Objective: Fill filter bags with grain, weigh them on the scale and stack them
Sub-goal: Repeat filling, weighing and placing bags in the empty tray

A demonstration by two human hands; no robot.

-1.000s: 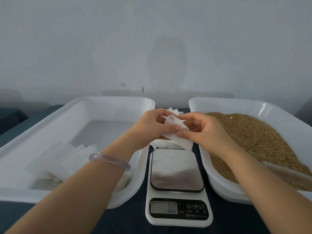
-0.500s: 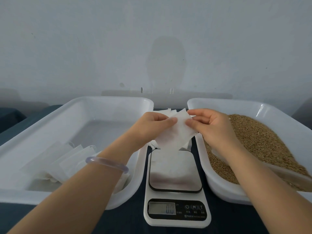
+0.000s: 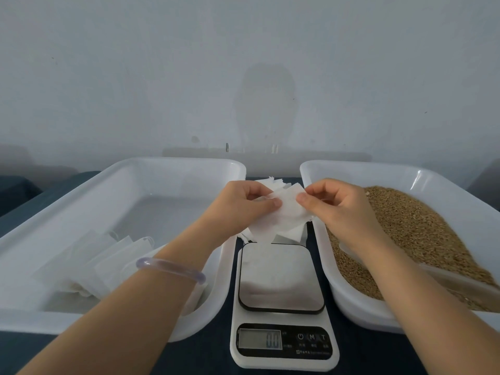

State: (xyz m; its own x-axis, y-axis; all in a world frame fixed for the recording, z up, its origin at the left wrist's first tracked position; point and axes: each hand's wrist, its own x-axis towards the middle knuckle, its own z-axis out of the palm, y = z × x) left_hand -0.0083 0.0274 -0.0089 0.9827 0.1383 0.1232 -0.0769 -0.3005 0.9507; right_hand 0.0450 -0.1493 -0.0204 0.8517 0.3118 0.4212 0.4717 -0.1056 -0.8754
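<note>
One scale (image 3: 280,277) is set nearest, between two trays. In the left tray (image 3: 81,190) white bags (image 3: 108,261) are kept, too blurred to be counted. Grain (image 3: 405,226) is heaped in the right tray (image 3: 378,169). Over the scale's far edge, one filter bag (image 3: 281,220) is pinched by the left hand (image 3: 238,207) and the right hand (image 3: 341,207). Spare bags (image 3: 273,182) are half hidden behind.

Both forearms (image 3: 151,301) bare to frame edge — L wrist, just behind the left grip (image 3: 243,205), carries one smooth, translucent pale-lilac bangle (image 3: 170,269). Nails (image 3: 277,203) short, plain.
</note>
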